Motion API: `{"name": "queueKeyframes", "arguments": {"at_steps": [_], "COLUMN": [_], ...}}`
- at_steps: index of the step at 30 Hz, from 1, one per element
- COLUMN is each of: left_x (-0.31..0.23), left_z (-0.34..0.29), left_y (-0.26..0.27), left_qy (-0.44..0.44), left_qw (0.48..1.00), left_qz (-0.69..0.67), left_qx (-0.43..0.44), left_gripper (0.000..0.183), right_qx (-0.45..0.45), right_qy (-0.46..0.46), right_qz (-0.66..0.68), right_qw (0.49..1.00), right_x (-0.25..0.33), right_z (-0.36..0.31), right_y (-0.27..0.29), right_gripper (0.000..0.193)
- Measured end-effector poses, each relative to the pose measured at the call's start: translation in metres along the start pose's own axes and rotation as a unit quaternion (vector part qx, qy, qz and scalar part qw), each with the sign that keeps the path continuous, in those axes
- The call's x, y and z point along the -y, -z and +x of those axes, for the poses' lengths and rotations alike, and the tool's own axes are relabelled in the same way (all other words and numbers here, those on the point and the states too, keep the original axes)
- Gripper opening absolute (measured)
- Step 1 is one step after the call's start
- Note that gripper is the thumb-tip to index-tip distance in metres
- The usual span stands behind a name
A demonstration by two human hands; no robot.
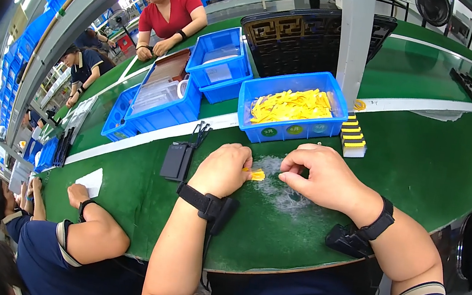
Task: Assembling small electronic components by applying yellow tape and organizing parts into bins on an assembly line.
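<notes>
My left hand [223,170] rests low over the green work surface, its fingers closed on small yellow strips [257,175]. Just to the right, my right hand [324,176] is curled in a pinch. Its thumb and fingertips come together over a whitish worn patch [284,199]; anything between them is too small or hidden to make out. Beyond both hands stands a blue bin [287,129] heaped with loose yellow strips [292,107]. Against the bin's right side is a white block with yellow bands [353,137].
A black box-shaped device with cables [176,160] lies left of my left hand. More blue bins [219,65] stand farther left, and a grey post [353,49] rises behind the yellow strips. A co-worker's arm [93,227] reaches in at left; a person in red [170,15] sits across.
</notes>
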State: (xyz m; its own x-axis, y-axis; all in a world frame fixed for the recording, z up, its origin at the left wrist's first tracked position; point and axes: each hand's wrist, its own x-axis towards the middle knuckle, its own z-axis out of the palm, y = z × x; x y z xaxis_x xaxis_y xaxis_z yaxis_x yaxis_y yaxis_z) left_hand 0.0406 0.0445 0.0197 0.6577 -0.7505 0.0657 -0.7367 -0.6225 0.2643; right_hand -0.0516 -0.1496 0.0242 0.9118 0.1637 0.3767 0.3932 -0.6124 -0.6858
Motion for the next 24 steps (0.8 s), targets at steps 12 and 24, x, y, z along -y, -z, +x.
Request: {"name": "queueKeyframes", "arguments": {"at_steps": [12, 24], "left_x": [-0.013, -0.021], "left_z": [0.002, 0.072], "left_y": [0.0, 0.04], "left_qy": [0.044, -0.036], "left_qw": [0.998, 0.935], "left_qz": [0.01, 0.041], "left_qx": [-0.042, -0.35], "left_gripper": [0.014, 0.026], "right_qx": [0.032, 0.083], "right_qy": [0.035, 0.067], "right_qz": [-0.039, -0.015], "right_qw": [0.998, 0.994], "right_x": [-0.001, -0.002], "right_z": [-0.003, -0.005], "right_y": [-0.004, -0.009], "right_gripper": [0.011, 0.013]}}
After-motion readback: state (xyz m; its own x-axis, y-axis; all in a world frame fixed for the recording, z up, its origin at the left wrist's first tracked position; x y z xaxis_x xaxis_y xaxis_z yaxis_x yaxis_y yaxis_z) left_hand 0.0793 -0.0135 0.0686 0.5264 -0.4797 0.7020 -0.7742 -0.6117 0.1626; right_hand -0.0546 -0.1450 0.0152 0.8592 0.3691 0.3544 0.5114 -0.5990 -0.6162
